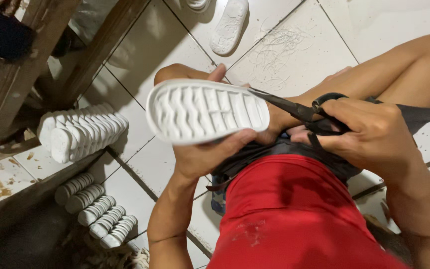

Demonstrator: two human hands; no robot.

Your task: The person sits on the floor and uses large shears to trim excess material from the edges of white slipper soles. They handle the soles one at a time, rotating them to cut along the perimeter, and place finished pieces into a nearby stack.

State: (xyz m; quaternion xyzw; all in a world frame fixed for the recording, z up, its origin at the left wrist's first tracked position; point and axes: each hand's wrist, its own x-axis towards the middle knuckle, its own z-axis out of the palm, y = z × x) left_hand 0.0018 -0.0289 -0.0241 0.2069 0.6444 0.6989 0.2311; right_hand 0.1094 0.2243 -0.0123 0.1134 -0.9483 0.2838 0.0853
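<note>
My left hand (210,152) holds a white rubber shoe sole (205,110) tread side up, thumb along its near edge and fingers behind it. My right hand (369,132) grips black scissors (304,112) by the handles. The blades point left and touch the right end of the sole's rim. Both hands hover over my lap, above a red shirt and dark shorts.
Rows of white soles stand on edge on the tiled floor at left (83,132) and lower left (95,216). Another loose sole (229,26) lies at the top. Thin white trimmings (279,47) lie scattered on the tiles. Wooden beams (26,65) cross the upper left.
</note>
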